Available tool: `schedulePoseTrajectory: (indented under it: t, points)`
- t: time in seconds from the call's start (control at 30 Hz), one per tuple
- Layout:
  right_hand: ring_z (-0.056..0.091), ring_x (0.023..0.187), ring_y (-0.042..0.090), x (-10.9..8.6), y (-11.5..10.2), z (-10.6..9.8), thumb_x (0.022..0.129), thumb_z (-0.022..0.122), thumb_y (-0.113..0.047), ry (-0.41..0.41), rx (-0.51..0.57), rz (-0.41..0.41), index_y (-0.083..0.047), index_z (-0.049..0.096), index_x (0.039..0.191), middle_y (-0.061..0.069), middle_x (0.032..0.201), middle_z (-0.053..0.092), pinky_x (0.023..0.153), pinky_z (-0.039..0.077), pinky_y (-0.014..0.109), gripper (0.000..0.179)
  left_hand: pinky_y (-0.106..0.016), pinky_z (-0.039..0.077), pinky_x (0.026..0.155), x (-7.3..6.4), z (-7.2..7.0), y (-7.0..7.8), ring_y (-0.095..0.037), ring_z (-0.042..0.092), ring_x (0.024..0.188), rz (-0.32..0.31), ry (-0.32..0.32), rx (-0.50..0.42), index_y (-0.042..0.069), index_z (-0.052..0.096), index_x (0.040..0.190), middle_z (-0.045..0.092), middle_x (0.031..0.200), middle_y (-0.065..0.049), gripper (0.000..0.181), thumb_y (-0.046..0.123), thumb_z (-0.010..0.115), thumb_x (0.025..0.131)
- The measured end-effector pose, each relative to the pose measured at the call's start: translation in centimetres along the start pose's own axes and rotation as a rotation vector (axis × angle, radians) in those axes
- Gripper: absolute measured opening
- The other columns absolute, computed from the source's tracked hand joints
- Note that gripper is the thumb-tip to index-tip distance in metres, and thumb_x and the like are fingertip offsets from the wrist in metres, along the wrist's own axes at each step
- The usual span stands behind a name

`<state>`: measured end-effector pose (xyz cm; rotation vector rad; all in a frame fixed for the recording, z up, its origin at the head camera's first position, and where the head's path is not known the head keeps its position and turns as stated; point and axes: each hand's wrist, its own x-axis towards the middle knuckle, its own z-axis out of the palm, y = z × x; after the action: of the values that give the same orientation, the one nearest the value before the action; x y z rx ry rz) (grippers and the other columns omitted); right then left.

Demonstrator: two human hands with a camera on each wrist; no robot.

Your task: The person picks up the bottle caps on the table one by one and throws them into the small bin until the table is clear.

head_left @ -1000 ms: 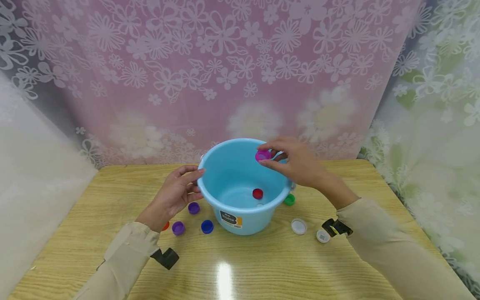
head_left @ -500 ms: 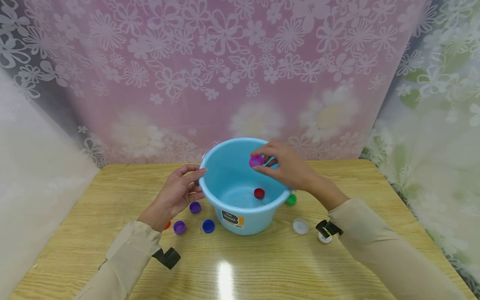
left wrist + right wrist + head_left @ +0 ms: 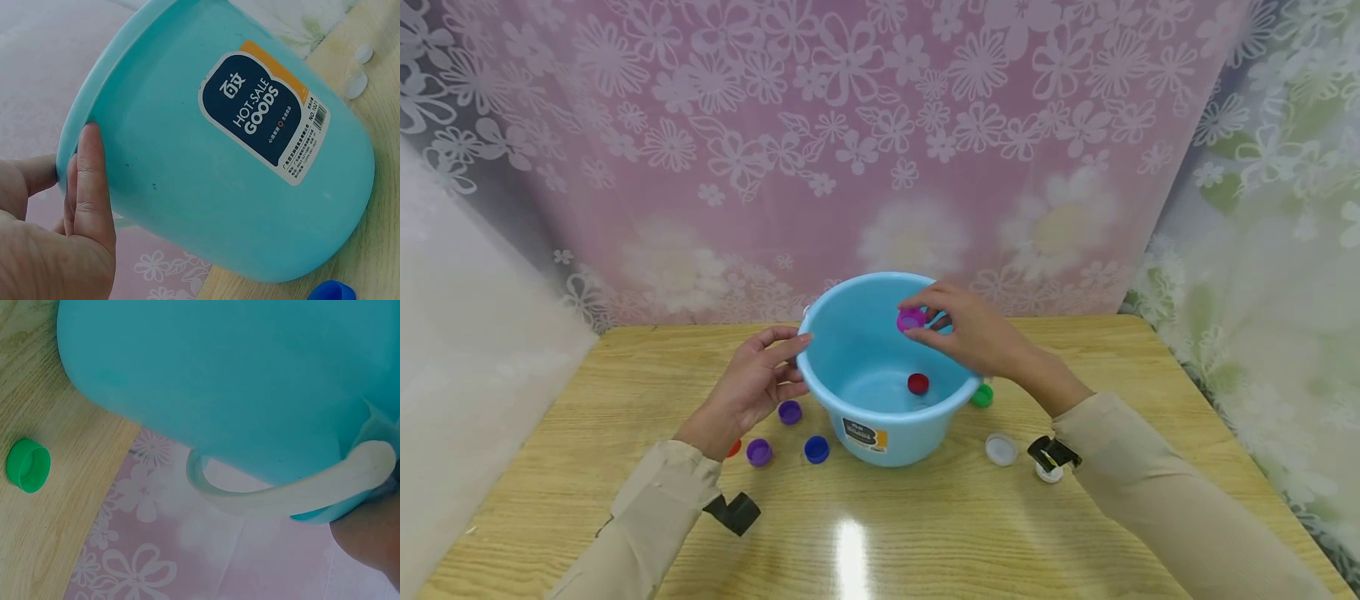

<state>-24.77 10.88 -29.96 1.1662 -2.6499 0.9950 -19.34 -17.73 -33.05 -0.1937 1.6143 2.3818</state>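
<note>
A light blue bucket (image 3: 880, 429) stands on the wooden table, with a printed label (image 3: 262, 112) on its front. My left hand (image 3: 752, 383) grips its left rim, thumb over the edge and fingers against the outer wall. Over the bucket's opening, my right hand (image 3: 977, 333) pinches a magenta bottle cap (image 3: 912, 320) between thumb and fingertips. A red cap (image 3: 917, 383) lies inside on the bucket's floor. The right wrist view shows the bucket's pale handle (image 3: 294, 494) and outer wall, hiding the fingers and the magenta cap.
Left of the bucket lie two purple caps (image 3: 759, 452), a blue cap (image 3: 816, 450) and an orange-red cap (image 3: 734, 448), partly behind the left wrist. A green cap (image 3: 982, 395), a clear-white lid (image 3: 1002, 450) and a white cap (image 3: 1049, 473) lie to the right.
My right hand has moved slightly left and down with the magenta cap, further over the bucket's opening, then stayed nearly still. My left hand keeps its grip on the rim.
</note>
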Motion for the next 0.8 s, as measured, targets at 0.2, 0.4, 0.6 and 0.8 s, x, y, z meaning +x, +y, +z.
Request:
schedulePoseTrajectory:
  t: [0.2, 0.4, 0.6, 0.8]
  points:
    - [0.059, 0.099, 0.021, 0.0, -0.1, -0.2, 0.09, 0.069, -0.016, -0.014, -0.016, 0.041, -0.009, 0.061, 0.125, 0.006, 0.116, 0.055, 0.086, 0.053, 0.037, 0.037, -0.026, 0.058, 0.058, 0.0, 0.1, 0.0, -0.011, 0.06, 0.052, 0.002, -0.002, 0.004, 0.007, 0.048, 0.116, 0.059, 0.073, -0.005, 0.028, 0.016, 0.063, 0.094]
    - [0.059, 0.103, 0.025, -0.3, 0.0, -0.4, 0.091, 0.068, -0.015, -0.002, 0.019, 0.057, -0.008, 0.06, 0.125, 0.006, 0.117, 0.055, 0.09, 0.052, 0.039, 0.036, -0.026, 0.058, 0.058, 0.0, 0.1, 0.0, -0.012, 0.06, 0.054, 0.001, 0.0, 0.01, 0.007, 0.047, 0.117, 0.059, 0.074, -0.005, 0.03, 0.017, 0.064, 0.094]
    - [0.059, 0.105, 0.025, -1.0, 0.5, -1.1, 0.093, 0.065, -0.018, 0.061, 0.102, 0.062, -0.008, 0.06, 0.125, 0.008, 0.123, 0.054, 0.091, 0.051, 0.041, 0.034, -0.026, 0.058, 0.057, 0.0, 0.1, -0.1, -0.012, 0.06, 0.053, 0.001, 0.011, 0.013, 0.007, 0.047, 0.118, 0.059, 0.074, -0.005, 0.031, 0.017, 0.065, 0.093]
    - [0.057, 0.106, 0.025, -2.7, 1.6, -2.5, 0.096, 0.061, -0.016, 0.14, 0.143, 0.068, -0.005, 0.058, 0.126, 0.009, 0.124, 0.052, 0.092, 0.05, 0.041, 0.033, -0.026, 0.058, 0.056, 0.1, 0.1, -0.1, -0.012, 0.058, 0.053, -0.001, 0.014, 0.009, 0.007, 0.047, 0.117, 0.058, 0.074, -0.005, 0.032, 0.018, 0.066, 0.093]
